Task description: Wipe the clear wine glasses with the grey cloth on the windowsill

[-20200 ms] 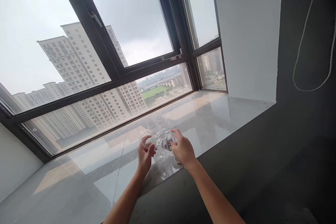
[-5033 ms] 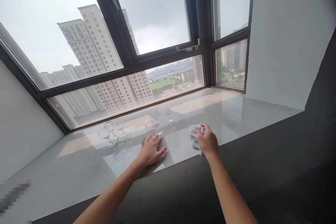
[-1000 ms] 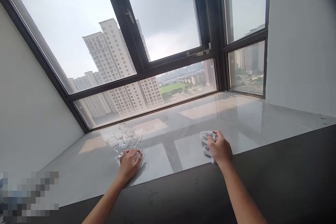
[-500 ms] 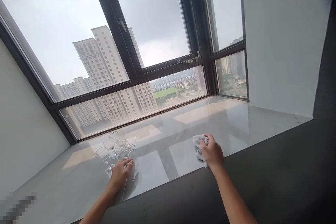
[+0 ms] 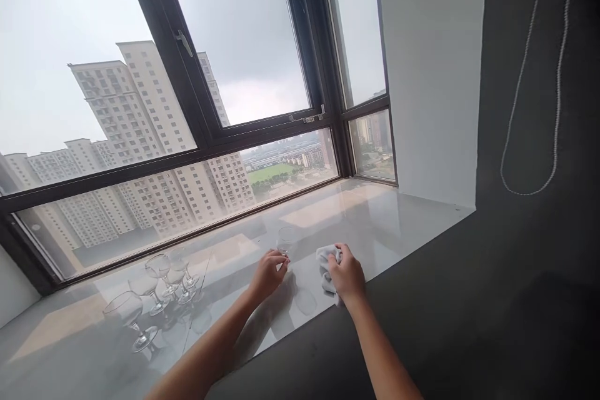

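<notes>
My left hand (image 5: pixel 268 274) reaches over the glossy marble windowsill (image 5: pixel 384 219), its fingertips pinched at the stem of a lone clear wine glass (image 5: pixel 285 240) standing upright near the sill's front edge. Just right of it, my right hand (image 5: pixel 347 276) is closed on a crumpled grey cloth (image 5: pixel 325 260) that rests on the sill. Several more wine glasses (image 5: pixel 162 272) stand grouped further left, with one (image 5: pixel 126 314) set apart nearer to me.
A large black-framed window (image 5: pixel 206 137) runs along the back of the sill, with tower blocks outside. A white wall (image 5: pixel 431 75) closes the right end. The dark front ledge (image 5: pixel 422 300) lies below, and a bead cord (image 5: pixel 529 106) hangs at right.
My left hand has left the grouped glasses and moved right to a lone glass beside the cloth. The right hand still holds the cloth. The view has swung right.
</notes>
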Action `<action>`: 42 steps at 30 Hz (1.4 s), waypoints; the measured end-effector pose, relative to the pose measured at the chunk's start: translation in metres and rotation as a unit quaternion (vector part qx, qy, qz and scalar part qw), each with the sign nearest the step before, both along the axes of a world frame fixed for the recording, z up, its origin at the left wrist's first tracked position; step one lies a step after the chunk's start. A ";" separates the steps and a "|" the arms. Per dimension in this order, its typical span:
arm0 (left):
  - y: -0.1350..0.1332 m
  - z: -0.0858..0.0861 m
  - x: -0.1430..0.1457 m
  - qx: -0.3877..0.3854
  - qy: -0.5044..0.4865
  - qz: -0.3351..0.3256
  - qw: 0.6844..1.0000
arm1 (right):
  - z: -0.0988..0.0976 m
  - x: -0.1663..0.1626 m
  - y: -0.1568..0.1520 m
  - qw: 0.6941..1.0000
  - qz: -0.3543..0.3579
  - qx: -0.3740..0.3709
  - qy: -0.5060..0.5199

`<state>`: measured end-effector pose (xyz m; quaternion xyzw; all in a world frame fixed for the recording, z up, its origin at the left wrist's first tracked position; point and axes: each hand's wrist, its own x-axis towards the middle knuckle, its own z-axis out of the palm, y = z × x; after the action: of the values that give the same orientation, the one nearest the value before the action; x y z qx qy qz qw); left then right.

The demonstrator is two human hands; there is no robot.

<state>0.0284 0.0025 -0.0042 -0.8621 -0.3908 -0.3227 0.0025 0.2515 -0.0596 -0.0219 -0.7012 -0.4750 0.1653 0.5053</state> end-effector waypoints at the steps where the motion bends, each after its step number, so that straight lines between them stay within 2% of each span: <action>1: 0.001 -0.001 0.004 0.014 -0.004 -0.006 1.000 | 0.000 0.000 0.000 1.000 0.000 0.003 0.003; 5: -0.005 0.000 -0.001 0.055 -0.016 -0.008 0.998 | 0.002 0.000 0.000 1.000 0.002 -0.008 0.008; 8: -0.010 0.005 -0.007 0.079 -0.050 0.016 0.995 | 0.004 -0.001 -0.002 1.000 0.001 -0.016 0.014; 11: -0.012 0.006 -0.006 0.065 -0.080 0.028 0.994 | 0.006 -0.002 -0.003 0.999 -0.009 -0.006 0.037; 17: -0.014 0.001 0.003 0.004 -0.090 0.006 0.996 | 0.012 -0.003 0.001 0.991 -0.019 0.069 0.113; 23: -0.013 0.000 0.006 0.011 -0.078 0.019 0.997 | 0.020 -0.009 -0.002 0.980 -0.009 0.126 0.151; 27: -0.013 0.000 0.004 0.007 -0.080 0.020 0.997 | 0.021 -0.014 -0.006 0.977 0.012 0.145 0.154; 32: -0.015 0.001 0.004 0.001 -0.074 0.016 0.997 | 0.020 -0.013 -0.008 0.966 0.079 0.164 0.183; 36: -0.019 0.002 0.005 -0.002 -0.089 -0.018 0.996 | 0.023 -0.015 -0.012 0.961 0.114 0.181 0.176; 42: -0.023 0.002 0.009 -0.059 -0.104 -0.043 0.992 | 0.027 -0.015 -0.015 0.964 0.133 0.175 0.147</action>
<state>0.0371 -0.0208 -0.0022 -0.8385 -0.3700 -0.3865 -0.1026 0.2360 -0.0747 0.0053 -0.5005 -0.5059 0.2464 0.6580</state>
